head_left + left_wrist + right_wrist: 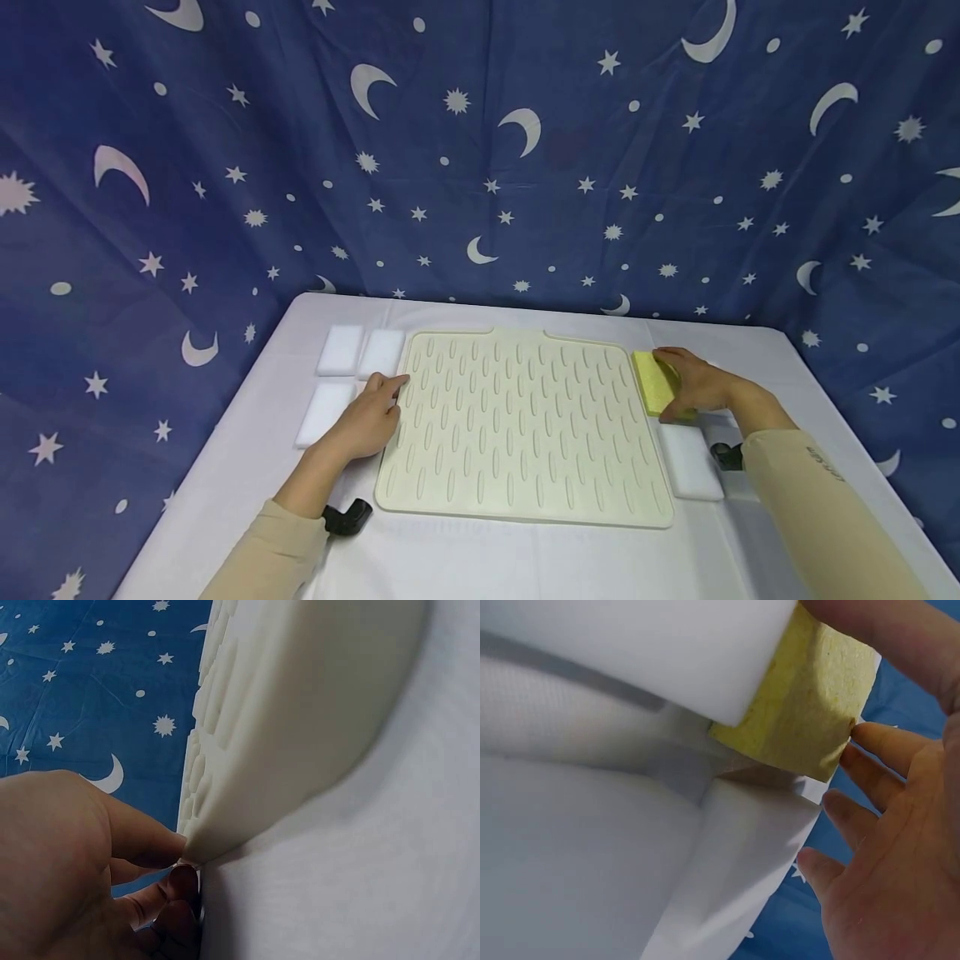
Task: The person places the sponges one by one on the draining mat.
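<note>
A cream mat with raised oval ridges lies flat on the white cloth. At its left edge is my left hand, its index finger straight and touching the rim. The left wrist view shows that hand's fingertips right at the mat's edge. By the mat's far right corner, my right hand grips a yellow sponge between thumb and fingers. The right wrist view has the yellow sponge partly behind a white block, with fingertips along its side.
Three white sponge-like blocks lie left of the mat. Another white block lies right of it, just nearer than the yellow sponge. Black wrist pieces show beside both forearms. A blue curtain with moons and stars hangs behind the table.
</note>
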Available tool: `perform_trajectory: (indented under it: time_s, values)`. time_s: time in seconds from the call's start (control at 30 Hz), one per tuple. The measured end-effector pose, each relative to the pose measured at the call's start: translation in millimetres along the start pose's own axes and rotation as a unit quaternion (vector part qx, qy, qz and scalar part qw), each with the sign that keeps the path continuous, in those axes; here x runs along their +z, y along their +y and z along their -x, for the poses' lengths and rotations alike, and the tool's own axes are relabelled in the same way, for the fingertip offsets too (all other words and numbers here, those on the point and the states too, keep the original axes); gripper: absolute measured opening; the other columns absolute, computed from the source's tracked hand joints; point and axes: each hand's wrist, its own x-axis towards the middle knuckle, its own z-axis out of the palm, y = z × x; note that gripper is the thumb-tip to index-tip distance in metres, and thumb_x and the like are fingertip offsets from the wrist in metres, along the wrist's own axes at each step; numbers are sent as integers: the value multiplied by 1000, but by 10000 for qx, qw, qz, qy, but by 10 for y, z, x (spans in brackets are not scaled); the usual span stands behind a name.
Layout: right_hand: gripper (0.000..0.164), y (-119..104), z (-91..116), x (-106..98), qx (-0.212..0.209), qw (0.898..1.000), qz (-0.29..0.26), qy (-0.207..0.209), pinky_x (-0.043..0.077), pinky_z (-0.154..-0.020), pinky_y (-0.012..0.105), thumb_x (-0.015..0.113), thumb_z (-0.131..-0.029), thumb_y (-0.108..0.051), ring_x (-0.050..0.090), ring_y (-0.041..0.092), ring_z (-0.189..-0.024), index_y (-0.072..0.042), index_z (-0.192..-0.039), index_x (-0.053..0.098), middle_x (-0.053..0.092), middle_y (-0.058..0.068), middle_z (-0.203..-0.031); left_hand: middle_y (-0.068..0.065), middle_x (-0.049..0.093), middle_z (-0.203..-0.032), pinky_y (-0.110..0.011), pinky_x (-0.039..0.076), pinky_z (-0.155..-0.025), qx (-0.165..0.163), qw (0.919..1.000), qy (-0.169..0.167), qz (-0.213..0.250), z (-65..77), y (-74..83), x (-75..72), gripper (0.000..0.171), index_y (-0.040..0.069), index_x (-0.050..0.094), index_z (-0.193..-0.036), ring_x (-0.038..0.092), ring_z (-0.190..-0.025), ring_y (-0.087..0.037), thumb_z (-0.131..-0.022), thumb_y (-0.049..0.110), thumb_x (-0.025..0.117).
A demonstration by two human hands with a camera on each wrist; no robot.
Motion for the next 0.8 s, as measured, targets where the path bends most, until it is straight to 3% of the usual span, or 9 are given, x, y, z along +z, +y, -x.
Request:
perform_trajectory:
  time_s: [0.57,0.8]
  values:
    - [131,-44,-28,6,41,9997,233,-77,22,-105,71,91,-53,-43,18,52,-139,-5,-154,18,14,21,-158,-8,45,-119,-38,43,-85,-63,9999,-30,73,13,15,-19,49,10,38,-148,49,-93,-20,-99,14,42]
    - [129,-48,0,1,21,10000,29,-61,23,-105,70,92,-52,-39,21,50,-138,-6,-154,20,12,20,-158,-7,44,-118,-38,42,-87,-32,9999,-59,90,8,-4,-12,49,10,37,-149,49,-95,-21,-100,14,41]
